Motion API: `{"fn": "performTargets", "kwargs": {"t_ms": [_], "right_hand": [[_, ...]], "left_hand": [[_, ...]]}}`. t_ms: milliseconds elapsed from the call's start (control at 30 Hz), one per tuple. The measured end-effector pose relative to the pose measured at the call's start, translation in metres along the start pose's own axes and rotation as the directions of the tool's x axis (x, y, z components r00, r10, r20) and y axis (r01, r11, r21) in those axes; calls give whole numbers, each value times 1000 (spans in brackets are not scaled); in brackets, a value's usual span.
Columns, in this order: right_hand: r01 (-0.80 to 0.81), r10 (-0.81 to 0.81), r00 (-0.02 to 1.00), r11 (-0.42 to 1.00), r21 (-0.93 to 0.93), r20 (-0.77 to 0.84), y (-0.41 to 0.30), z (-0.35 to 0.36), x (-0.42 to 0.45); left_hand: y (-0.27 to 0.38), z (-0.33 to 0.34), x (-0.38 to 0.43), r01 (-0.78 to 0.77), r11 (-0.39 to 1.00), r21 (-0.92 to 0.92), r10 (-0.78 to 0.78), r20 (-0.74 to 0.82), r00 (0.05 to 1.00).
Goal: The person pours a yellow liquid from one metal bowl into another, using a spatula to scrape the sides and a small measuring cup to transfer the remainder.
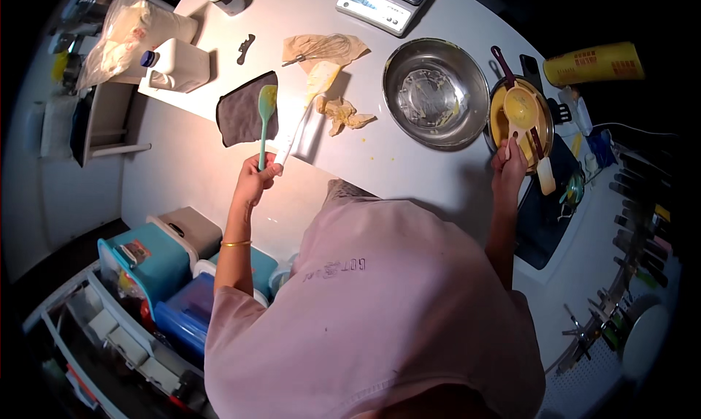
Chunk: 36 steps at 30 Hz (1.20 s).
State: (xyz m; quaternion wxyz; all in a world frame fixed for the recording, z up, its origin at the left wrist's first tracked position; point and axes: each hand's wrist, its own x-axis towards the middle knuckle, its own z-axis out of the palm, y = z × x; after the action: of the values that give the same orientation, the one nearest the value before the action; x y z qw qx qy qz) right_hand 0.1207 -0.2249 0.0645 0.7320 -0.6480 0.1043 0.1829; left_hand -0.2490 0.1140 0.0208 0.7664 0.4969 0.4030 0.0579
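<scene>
My left hand grips two spatulas by their handles: a mint green spatula, smeared with yellow, and a white-handled spatula with a yellow-smeared blade. A dark cloth lies beyond this hand. My right hand holds the pale handle of a small round strainer or ladle with yellow residue. It is above a metal bowl with yellow-orange contents, where a dark-handled spatula also rests. Left of that bowl stands a large steel bowl with yellow smears inside.
A wire whisk lies on brown paper, near a crumpled yellowish wrapper. A digital scale stands at the back. A white jug and a bagged sack are at left, a yellow roll at right.
</scene>
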Motion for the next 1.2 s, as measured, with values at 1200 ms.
{"fn": "performTargets", "kwargs": {"t_ms": [1200], "right_hand": [[4,-13,992,997,-74,-128,12,35,-40]], "left_hand": [[-47,123,63,-22,992,-121,8,-116,993]]}}
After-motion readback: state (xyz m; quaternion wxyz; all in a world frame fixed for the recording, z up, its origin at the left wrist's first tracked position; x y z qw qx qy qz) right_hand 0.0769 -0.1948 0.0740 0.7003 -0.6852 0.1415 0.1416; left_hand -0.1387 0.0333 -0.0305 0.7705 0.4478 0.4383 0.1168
